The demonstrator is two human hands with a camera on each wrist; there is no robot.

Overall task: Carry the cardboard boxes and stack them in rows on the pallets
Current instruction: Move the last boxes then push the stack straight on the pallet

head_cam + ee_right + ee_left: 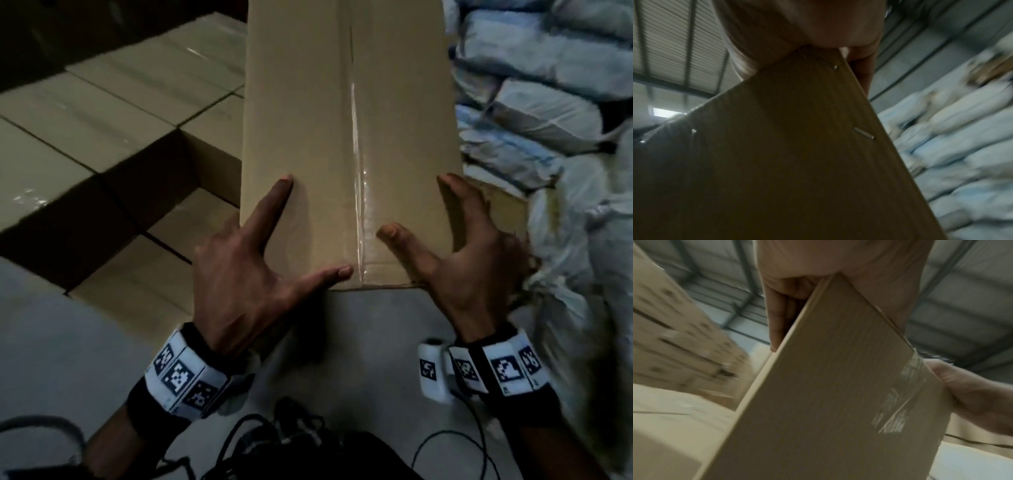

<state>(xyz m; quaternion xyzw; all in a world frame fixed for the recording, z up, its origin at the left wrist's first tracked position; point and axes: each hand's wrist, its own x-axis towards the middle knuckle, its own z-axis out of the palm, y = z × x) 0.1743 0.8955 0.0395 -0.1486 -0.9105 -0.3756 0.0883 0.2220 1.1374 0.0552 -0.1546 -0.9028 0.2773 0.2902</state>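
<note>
Long cardboard box (346, 137) centre frame, running near to far, taped seam up, near end at both hands. Left hand (250, 274) on near-left corner: index and thumb splayed flat on top, other fingers wrapped down left side per left wrist view, so it grasps box. Right hand (469, 260) mirrors on near-right corner, fingers over right edge, clamping. Corner hold likely for steering long load. Stacked boxes (102, 137) left, lower: probable drop zone. White sacks (548, 102) right. Pallet not visible.
</note>
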